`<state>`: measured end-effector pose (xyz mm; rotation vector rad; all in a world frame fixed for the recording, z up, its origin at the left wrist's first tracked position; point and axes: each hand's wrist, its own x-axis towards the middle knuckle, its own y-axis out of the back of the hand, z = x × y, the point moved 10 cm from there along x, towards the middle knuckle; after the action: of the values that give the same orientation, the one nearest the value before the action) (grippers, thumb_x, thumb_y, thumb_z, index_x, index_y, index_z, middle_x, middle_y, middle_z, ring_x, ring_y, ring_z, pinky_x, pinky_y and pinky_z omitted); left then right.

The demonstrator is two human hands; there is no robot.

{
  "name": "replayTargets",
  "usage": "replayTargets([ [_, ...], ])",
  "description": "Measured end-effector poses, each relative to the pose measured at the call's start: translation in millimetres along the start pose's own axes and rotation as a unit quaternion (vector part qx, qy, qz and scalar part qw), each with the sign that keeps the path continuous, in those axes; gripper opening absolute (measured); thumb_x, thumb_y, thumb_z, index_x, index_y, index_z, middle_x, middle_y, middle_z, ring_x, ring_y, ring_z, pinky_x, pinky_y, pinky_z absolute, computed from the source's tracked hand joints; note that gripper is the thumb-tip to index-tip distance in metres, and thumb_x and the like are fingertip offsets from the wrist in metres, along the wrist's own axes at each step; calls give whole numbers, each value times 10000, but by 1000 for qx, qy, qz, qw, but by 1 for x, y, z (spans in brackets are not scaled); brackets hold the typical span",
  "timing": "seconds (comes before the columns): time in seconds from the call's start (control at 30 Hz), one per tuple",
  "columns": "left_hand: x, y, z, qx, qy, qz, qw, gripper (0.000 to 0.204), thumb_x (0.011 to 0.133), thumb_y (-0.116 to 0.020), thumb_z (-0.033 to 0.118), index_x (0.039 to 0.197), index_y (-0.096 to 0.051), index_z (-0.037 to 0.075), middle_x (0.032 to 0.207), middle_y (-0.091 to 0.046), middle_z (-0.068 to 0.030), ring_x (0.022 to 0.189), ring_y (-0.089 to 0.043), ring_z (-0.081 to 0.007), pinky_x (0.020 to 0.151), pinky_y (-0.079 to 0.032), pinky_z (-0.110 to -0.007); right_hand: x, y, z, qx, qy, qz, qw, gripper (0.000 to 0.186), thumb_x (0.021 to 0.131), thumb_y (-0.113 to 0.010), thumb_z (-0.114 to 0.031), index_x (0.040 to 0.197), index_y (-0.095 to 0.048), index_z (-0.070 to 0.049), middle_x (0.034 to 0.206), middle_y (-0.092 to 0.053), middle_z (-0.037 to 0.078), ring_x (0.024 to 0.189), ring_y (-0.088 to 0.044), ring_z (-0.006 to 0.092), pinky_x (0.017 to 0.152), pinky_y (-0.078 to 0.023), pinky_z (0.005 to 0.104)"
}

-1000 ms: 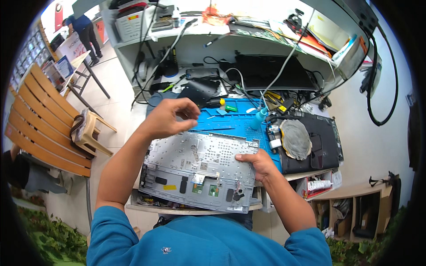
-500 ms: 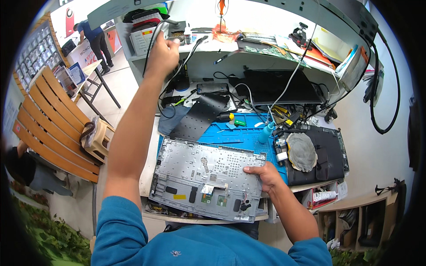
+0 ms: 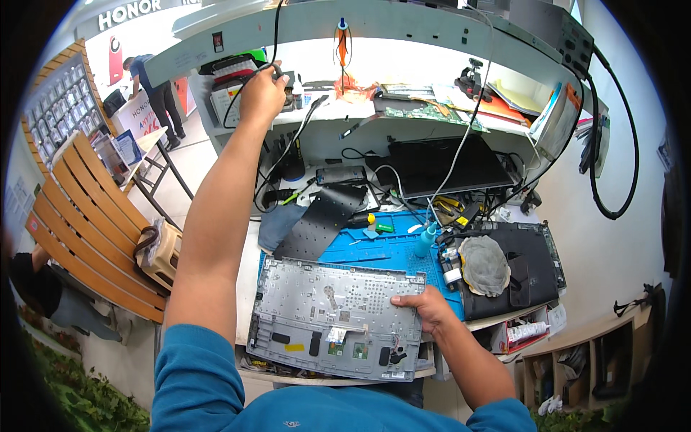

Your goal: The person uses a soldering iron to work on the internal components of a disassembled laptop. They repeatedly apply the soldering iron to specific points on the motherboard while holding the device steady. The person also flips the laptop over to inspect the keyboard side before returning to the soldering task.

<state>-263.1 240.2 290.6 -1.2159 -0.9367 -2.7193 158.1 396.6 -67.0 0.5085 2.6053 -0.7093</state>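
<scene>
My left hand (image 3: 264, 93) is raised high at the shelf's left end, its fingers closed on a black cable (image 3: 276, 37). My right hand (image 3: 430, 309) grips the right edge of a silver laptop chassis (image 3: 302, 302), thumb on its upper face. The chassis shows its inner side, with small boards, dark pads and a yellow label along the lower part. It overlaps the front of a blue work mat (image 3: 367, 250). A black perforated panel (image 3: 313, 230) and a turquoise bottle (image 3: 425, 243) are just beyond it.
A black screen (image 3: 446, 165) lies behind the mat. A dark device (image 3: 533, 270) carries a grey pad (image 3: 484, 265) at the right. The shelf (image 3: 518, 113) holds papers and boards. A wooden chair (image 3: 86, 230) and other people (image 3: 162, 93) are on the left.
My left hand has risen from over the chassis to the shelf and closed on the cable. The chassis and my right hand sit lower and slightly rightward in the picture; the whole view has shifted.
</scene>
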Motion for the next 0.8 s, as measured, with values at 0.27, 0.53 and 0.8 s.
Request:
replayTargets([
  [0.27, 3, 9, -7, 63, 2, 17, 998, 408, 1020, -612, 271, 1336, -664, 19, 1148, -733, -262, 1110, -693, -416, 962, -543, -488, 2, -5, 2, -8, -4, -19, 1000, 453, 778, -836, 32, 1204, -691, 78, 1158, -747, 189, 1016, -742, 318, 928, -596, 467],
  [0.53, -111, 33, 24, 47, -85, -1, 995, 335, 973, -598, 139, 1258, -677, -18, 1024, -728, -315, 980, -717, -452, 891, -562, -503, 1, -1, 3, -11, -5, -10, 1000, 448, 783, -828, 33, 1208, -692, 66, 1164, -748, 181, 1022, -741, 312, 941, -590, 460],
  [0.8, -157, 139, 31, -244, -71, -3, 967, 278, 1023, -485, -1, 1137, -737, 21, 951, -714, -57, 658, -626, -67, 601, -512, -221, 0, -6, 2, -13, -9, -14, 1000, 463, 777, -822, 41, 1221, -689, 59, 1168, -747, 185, 1020, -742, 322, 940, -594, 481],
])
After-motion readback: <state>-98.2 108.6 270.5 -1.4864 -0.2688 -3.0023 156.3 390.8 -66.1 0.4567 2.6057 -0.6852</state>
